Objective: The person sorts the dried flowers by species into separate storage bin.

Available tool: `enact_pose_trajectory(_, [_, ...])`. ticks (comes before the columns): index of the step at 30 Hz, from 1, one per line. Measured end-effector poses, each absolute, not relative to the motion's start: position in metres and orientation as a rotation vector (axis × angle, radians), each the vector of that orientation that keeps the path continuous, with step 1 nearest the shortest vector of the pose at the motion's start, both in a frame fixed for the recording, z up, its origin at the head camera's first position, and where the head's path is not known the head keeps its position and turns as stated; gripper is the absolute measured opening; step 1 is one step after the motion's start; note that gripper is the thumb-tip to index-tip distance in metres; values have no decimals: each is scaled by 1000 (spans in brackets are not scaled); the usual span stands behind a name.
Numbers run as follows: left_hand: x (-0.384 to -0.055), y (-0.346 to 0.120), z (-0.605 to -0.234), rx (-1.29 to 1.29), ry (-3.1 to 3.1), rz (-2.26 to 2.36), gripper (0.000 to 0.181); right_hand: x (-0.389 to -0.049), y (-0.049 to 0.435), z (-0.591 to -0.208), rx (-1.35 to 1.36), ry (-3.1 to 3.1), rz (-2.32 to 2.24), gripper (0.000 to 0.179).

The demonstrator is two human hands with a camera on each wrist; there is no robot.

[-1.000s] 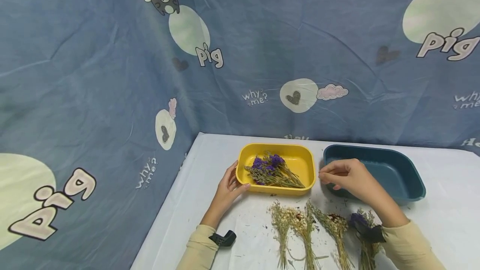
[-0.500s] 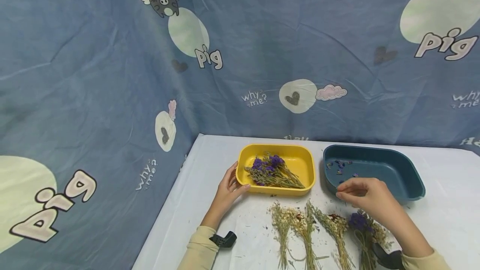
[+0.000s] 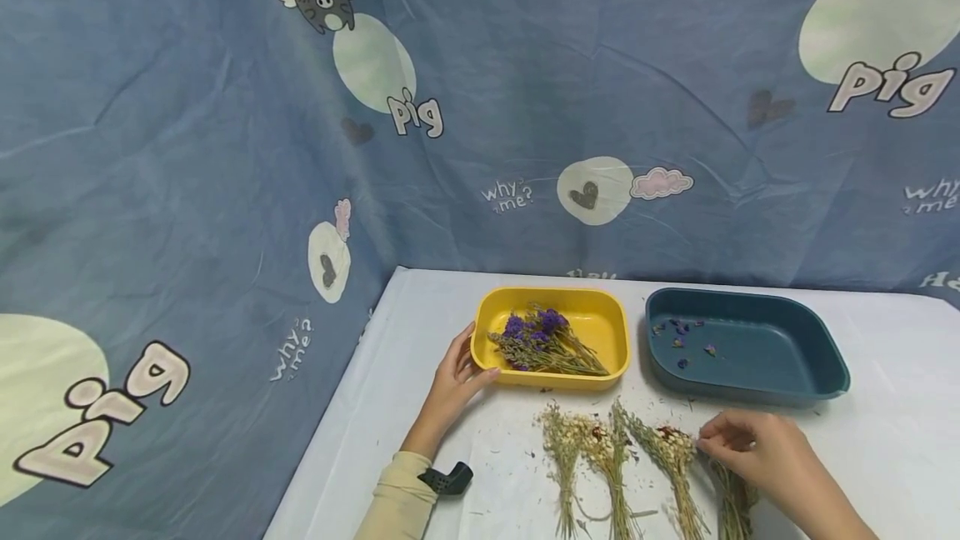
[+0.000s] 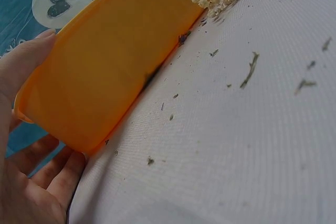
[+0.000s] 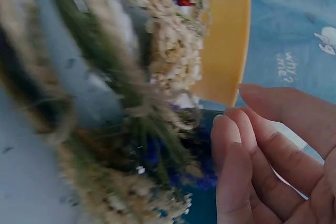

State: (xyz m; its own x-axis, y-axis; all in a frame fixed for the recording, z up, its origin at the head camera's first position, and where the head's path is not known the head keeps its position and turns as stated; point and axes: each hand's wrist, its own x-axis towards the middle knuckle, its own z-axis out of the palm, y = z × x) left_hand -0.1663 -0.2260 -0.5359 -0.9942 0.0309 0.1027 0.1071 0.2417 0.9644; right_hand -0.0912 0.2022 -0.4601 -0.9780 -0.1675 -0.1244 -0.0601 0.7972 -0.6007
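Observation:
My left hand [image 3: 450, 377] holds the left end of a yellow tray [image 3: 562, 380], thumb at the rim and fingers against the outer side [image 4: 105, 82]. A dried bunch with purple flowers [image 3: 551, 322] lies inside. My right hand [image 3: 772, 452] hovers over the rightmost dried bunch [image 3: 733, 502], covering its head in the head view. Its fingers are loosely bent, and I see nothing between them in the right wrist view, where purple blossoms [image 5: 153, 150] sit beside the fingertips. Behind that hand is a dark teal tray [image 3: 772, 361] with several small purple petals [image 3: 710, 350] in it.
Several tied dried bunches, among them a pale one [image 3: 561, 440] and one with red bits [image 3: 675, 452], lie in a row on the white table [image 3: 420, 315]. Plant crumbs [image 4: 251, 69] are scattered about. A blue printed cloth [image 3: 480, 107] hangs behind.
My right hand has come back from the teal tray's left side towards me, down over the rightmost bunch. Small purple petals in the tray are now uncovered. My left hand stays on the yellow tray.

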Motion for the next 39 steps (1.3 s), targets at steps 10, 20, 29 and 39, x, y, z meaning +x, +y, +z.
enact_pose_trajectory(10, [-168,-225,-536,-137,-2417,-1897,87,-74,212,-466,-109,2867,-837,15])
enact_pose_trajectory(20, [-166,-226,-533,-116,-2417,-1909,88,-60,214,-478,-16,2782,-692,32])
enact_pose_trajectory(29, [-165,-226,-534,-130,-2403,-1929,88,-53,210,-494,79,2676,-609,40])
enact_pose_trajectory(39, [-166,-226,-536,-141,-2410,-1905,87,-54,218,-502,117,2678,-713,37])
